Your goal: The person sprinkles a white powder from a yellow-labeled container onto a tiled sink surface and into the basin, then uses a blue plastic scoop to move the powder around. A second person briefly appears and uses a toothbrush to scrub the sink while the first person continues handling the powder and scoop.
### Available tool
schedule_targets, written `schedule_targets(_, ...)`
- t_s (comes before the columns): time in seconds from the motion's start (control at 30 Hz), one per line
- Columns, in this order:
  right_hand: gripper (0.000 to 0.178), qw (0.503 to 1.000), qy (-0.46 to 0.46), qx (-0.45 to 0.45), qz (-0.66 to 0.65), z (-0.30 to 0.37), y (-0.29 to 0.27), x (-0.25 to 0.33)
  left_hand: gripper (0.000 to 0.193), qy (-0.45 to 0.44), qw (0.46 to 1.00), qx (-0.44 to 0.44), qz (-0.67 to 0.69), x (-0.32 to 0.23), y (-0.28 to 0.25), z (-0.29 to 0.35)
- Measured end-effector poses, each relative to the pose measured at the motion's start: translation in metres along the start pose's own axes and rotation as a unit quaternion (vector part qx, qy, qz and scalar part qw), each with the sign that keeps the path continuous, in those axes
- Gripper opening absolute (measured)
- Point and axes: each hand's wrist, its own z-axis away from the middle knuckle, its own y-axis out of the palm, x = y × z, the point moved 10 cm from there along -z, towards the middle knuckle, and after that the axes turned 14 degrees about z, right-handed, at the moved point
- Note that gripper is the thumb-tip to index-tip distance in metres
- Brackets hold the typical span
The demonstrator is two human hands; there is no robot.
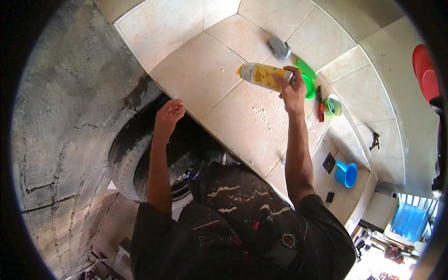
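My right hand (290,91) is wrapped round a bottle (267,76) with a yellow label. The bottle lies almost level above the tiled counter (224,88), its yellow-orange tip pointing left. White specks or drops (262,119) are scattered on the tiles below it. Near the counter's left edge, my left hand (170,114) hovers with its fingers loosely curled and a gap showing between them. I see nothing in it. Past the bottle lie a grey brush (279,49), a green lid or dish (308,86) and a red-and-black tool (320,105).
A green tub (332,106) stands by the tiled wall, and a blue dipper (346,174) sits farther right. Tyres (128,163) rest between the counter and the rough concrete wall (70,116). A red plastic item (425,72) hangs at the far right, above a blue container (409,222).
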Motion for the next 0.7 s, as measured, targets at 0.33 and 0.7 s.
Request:
schedule_targets(0.33,0.032,0.979,0.179,-0.04,-0.092,0.027,-0.015,-0.028,0.022,0.014,0.991,-0.106,-0.083,-0.012,-0.027,0.005)
schedule_targets(0.7,0.033,0.984,0.125,0.112,-0.052,0.04,-0.012,-0.039,0.018,0.003,0.996,-0.003,-0.094,0.008,-0.007,-0.01)
